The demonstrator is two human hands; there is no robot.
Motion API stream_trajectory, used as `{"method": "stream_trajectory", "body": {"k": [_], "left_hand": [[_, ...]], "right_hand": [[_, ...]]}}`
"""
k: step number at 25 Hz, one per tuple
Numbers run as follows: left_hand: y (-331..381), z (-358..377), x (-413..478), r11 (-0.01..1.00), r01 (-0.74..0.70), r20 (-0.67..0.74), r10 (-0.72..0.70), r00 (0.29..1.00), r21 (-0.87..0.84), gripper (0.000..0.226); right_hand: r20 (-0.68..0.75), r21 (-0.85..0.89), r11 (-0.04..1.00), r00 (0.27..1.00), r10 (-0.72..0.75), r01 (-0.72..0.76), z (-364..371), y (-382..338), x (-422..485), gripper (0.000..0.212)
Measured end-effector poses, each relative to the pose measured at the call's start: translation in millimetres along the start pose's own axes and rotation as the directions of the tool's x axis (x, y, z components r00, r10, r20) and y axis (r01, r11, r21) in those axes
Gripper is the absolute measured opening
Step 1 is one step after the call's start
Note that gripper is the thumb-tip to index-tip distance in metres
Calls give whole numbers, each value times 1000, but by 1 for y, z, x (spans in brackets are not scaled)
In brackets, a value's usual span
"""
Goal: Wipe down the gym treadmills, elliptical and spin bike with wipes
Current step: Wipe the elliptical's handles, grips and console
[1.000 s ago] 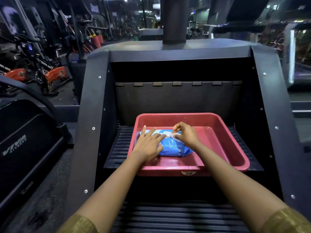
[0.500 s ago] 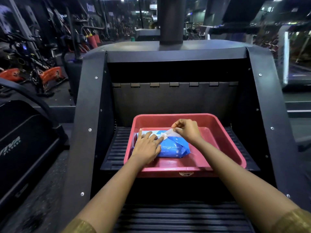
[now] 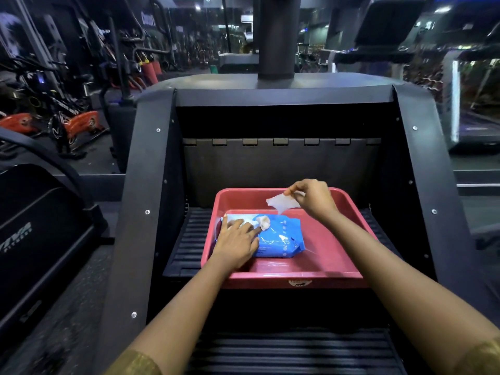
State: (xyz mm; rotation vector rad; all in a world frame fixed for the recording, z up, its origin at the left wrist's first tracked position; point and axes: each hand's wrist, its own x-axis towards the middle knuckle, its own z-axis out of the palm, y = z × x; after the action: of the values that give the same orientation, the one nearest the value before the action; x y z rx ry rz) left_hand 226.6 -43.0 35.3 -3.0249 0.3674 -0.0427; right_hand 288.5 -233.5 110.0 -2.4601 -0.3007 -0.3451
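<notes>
A blue pack of wipes (image 3: 281, 238) lies flat in a red plastic tray (image 3: 335, 262) that sits on a ribbed step of a black stair machine (image 3: 146, 169). My left hand (image 3: 238, 240) presses flat on the pack's left end with straight fingers. My right hand (image 3: 312, 197) is raised above the tray's far side and pinches a small white wipe (image 3: 282, 203), which hangs clear of the pack. A bit of white wipe (image 3: 263, 221) pokes out of the pack's opening.
Another black machine (image 3: 35, 239) stands close on the left. Orange spin bikes (image 3: 78, 125) stand at the far left. A treadmill (image 3: 465, 109) stands at the right. A thick black post (image 3: 278, 36) rises behind the machine's top. A ribbed lower step (image 3: 292, 350) lies below the tray.
My right hand has pulled a wipe out of the pack and lifted it up and to the right. My left hand stays pressed on the pack.
</notes>
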Motion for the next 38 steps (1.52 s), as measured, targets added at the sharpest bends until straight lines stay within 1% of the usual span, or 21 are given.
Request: {"method": "stream_trajectory", "body": {"k": [1, 4, 5, 7, 9, 11, 13, 16, 18, 20, 21, 22, 23, 25, 27, 28, 30, 31, 34, 36, 38], "left_hand": [[0, -1, 0, 1000, 2, 2, -2, 1000, -5, 55], [-3, -2, -1, 999, 4, -1, -4, 1000, -50, 46], [-5, -2, -1, 998, 6, -1, -6, 1000, -65, 45], [-11, -2, -2, 997, 11, -4, -12, 1000, -74, 45], [-14, -3, -4, 997, 27, -5, -27, 1000, -79, 45], [-17, -3, -6, 996, 35, 0, -35, 999, -81, 46], [-18, -2, -6, 997, 37, -18, -38, 999, -73, 45], [-19, 0, -5, 995, 53, -27, -55, 998, -84, 44], [-18, 2, -4, 992, 67, -20, -69, 997, -111, 44], [-18, 3, -3, 988, 80, -19, -83, 996, -131, 45], [-18, 3, -3, 987, 80, -22, -84, 996, -136, 45], [-17, 3, -4, 987, 78, -23, -82, 996, -138, 44], [-16, 2, -3, 986, 76, -20, -79, 997, -146, 44], [-12, 1, -2, 969, 82, -7, -86, 996, -233, 42], [-7, 1, 3, 895, 105, -13, -123, 992, -435, 39], [-6, 1, 5, 837, 118, -20, -152, 988, -535, 38], [-5, 4, 9, 746, 124, -48, -205, 978, -655, 37], [-4, 5, 9, 714, 118, -65, -224, 972, -690, 37], [-4, 5, 6, 638, 81, -116, -261, 958, -766, 38], [-3, 4, 4, 649, 75, -125, -257, 958, -757, 38], [-1, 5, 2, 695, 93, -105, -237, 966, -713, 41]], "right_hand": [[7, -47, 999, 1000, 23, -23, 2, 3, -2, 27], [-9, -142, 986, 996, 93, -93, 5, 10, -12, 32], [33, -205, 976, 996, 79, -71, 8, 11, -16, 34], [151, -316, 948, 989, 7, 42, 18, 9, -21, 29], [225, -263, 958, 973, -57, 117, 33, 1, -23, 23], [275, -125, 990, 961, -32, 69, 49, -8, -22, 31], [273, -66, 998, 962, 23, -5, 60, -13, -20, 28], [242, -184, 980, 963, 120, -76, 70, -12, -19, 17], [260, -229, 970, 955, 144, -83, 77, -11, -18, 20], [349, -265, 964, 929, 125, -31, 81, -11, -12, 28], [405, -279, 960, 906, 122, -5, 81, -10, -8, 29], [430, -277, 961, 896, 115, 9, 80, -11, -6, 28], [428, -270, 963, 897, 107, 14, 77, -10, -3, 25], [354, -183, 979, 924, 147, -86, 75, -8, -2, 15], [228, -136, 974, 951, 209, -182, 75, -9, -5, 10], [183, -156, 969, 958, 219, -192, 76, -10, -7, 10], [150, -166, 974, 972, 182, -157, 79, -8, -10, 11], [172, -151, 981, 974, 148, -123, 79, -7, -11, 13], [322, -206, 978, 943, 83, -16, 81, -3, -16, 23], [393, -257, 964, 919, 40, 68, 78, -3, -19, 31], [384, -220, 968, 923, -25, 117, 74, 2, -18, 30]]}}
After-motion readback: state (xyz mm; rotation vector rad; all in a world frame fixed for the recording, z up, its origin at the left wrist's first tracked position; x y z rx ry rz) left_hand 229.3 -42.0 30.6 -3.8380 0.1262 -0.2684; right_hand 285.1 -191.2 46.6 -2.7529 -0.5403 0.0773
